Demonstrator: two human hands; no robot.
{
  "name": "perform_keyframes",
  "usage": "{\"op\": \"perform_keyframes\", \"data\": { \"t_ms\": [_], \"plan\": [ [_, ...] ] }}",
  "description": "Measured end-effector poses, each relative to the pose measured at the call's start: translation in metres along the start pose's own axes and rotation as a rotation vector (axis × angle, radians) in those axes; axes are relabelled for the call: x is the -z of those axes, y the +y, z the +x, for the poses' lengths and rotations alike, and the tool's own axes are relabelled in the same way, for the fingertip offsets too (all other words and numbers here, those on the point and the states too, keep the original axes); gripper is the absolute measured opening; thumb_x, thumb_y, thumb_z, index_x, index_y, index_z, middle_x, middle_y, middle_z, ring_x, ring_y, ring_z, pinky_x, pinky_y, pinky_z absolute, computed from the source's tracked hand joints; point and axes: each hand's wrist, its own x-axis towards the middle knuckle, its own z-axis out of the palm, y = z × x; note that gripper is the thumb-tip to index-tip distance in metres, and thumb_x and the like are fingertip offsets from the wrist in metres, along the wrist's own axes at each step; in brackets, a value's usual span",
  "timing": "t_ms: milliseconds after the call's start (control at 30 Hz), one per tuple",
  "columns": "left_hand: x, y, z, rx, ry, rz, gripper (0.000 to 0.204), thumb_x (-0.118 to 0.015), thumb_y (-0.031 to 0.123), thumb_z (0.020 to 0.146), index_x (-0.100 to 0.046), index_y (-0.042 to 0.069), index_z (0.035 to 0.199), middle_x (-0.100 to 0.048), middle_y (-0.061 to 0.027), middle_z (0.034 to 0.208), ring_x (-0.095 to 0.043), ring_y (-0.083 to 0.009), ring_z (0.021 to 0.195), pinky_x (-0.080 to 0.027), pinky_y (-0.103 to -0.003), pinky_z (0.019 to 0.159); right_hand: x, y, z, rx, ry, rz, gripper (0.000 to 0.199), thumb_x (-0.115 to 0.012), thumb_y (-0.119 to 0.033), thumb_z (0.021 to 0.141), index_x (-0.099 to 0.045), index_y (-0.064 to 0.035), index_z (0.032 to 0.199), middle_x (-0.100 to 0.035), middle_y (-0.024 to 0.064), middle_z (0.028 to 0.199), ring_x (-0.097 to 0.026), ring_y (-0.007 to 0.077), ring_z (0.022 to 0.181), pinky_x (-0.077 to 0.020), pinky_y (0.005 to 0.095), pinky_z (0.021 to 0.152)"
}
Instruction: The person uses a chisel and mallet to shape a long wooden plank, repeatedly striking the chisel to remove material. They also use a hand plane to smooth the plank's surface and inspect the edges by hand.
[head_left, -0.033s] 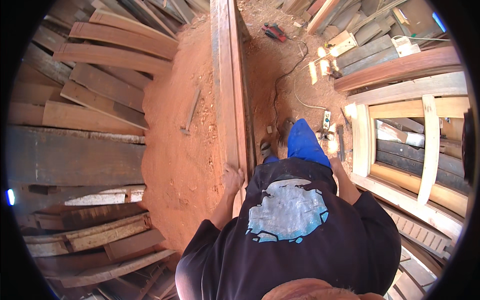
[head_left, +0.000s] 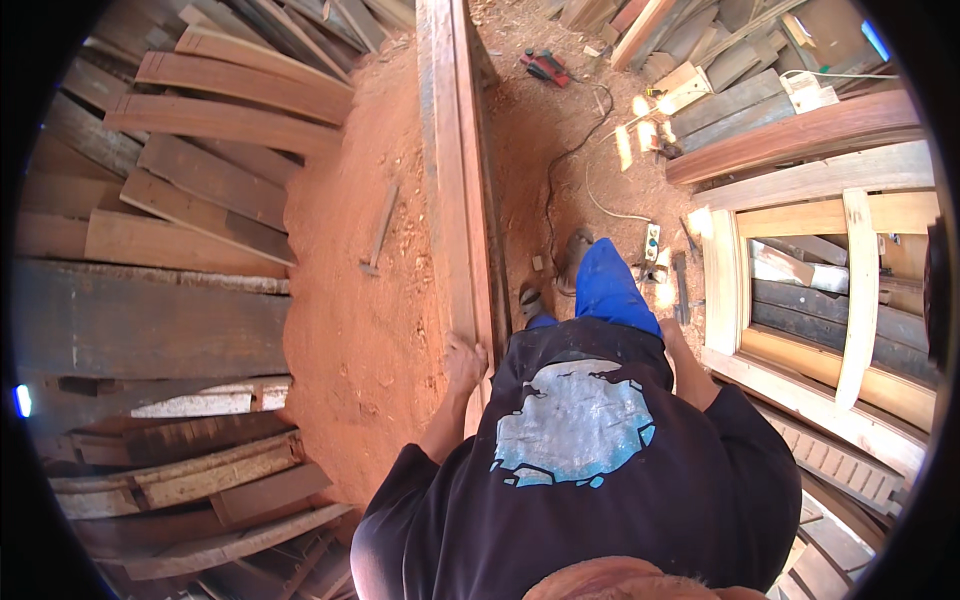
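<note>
- Head view, closest to me: the wearer's black shirt (head_left: 600,530) fills the lower middle, a pale blue-grey print (head_left: 572,425) on it, just as in the earlier frame.
- I see the hands apart, one on either side of the body. The left hand (head_left: 465,362) lies on the long reddish wooden beam (head_left: 458,200), fingers bent; I cannot tell how firmly it grips. It lies on the same stretch of wood as before.
- The right hand (head_left: 675,340) is partly hidden beside the blue trousers (head_left: 607,283); I cannot tell whether it holds anything, and I see no clear change in it.
- The beam runs from beside the wearer's left side up to the top edge of my picture, in its earlier place.
- Left of it, a hammer (head_left: 383,225) lies on the reddish sawdust floor (head_left: 340,310), unmoved.
- Right of the legs, I find a white power strip (head_left: 652,240) and, near it, a pale wooden frame (head_left: 728,280).
- Farther out, a dark cable (head_left: 550,200) winds toward a red power tool (head_left: 546,67) on the floor. This far end sits a touch farther left in my picture than before.
- Stacked planks (head_left: 150,315) line the left side, looking undisturbed.
</note>
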Motion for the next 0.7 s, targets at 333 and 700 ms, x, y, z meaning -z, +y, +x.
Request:
{"op": "perform_keyframes", "data": {
  "t_ms": [333,700],
  "plan": [
    [0.072,0.067,0.092,0.143,-0.088,0.221,0.108,-0.068,0.053,0.085,-0.016,-0.001,0.162,-0.027,-0.0367,0.161,-0.035,-0.0515,0.144,-0.025,-0.063,0.120,0.037,-0.123,0.135,0.229,-0.004,-0.556,0.026,-0.068,-0.023,0.090,-0.074,0.0017,0.086,-0.075,0.0198,0.088,-0.070,0.0297,0.079,-0.0526,0.0439,0.074],
    [0.125,0.297,0.400,-0.086,0.236,0.323,0.082,-0.047,0.052,0.104,-0.006,0.022,0.169,-0.009,-0.0385,0.165,-0.021,-0.0547,0.151,-0.021,-0.066,0.120,0.142,-0.287,0.371,-0.100,0.029,-0.247,0.053,-0.068,-0.030,0.094,-0.059,0.0016,0.136,-0.071,0.0230,0.120,-0.069,0.0319,0.112,-0.0552,0.0405,0.094]
  ]
}}
